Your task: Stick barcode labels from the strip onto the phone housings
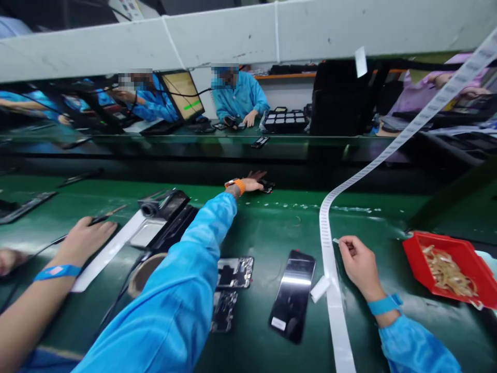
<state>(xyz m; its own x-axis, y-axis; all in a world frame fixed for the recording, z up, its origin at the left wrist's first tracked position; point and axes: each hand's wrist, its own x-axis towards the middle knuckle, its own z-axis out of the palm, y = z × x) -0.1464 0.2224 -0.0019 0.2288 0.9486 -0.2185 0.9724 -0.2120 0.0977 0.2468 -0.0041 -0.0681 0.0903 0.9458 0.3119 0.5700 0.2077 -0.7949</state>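
My left hand [250, 183], with an orange-strapped watch at the wrist, is stretched far forward, fingers apart. Just beside its fingertips lies a small dark phone part [267, 186], partly hidden. My right hand [357, 263] pinches a small white label [336, 241] beside the long strip of printed labels [325, 233], which runs down from the upper right. Between my arms rests a dark phone [294, 295] with a white sticker on its lower end. Near my left sleeve are an opened phone [244, 272] and another one [225, 311], both partly covered by the sleeve.
A red tray [423, 259] of tangled tan bands stands at right. At left, a co-worker's hand [87, 235] holds a thin pointed tool near a black device [166, 207]. A folded white slip [320, 289] touches the strip. Several people work beyond the grey beam [233, 33].
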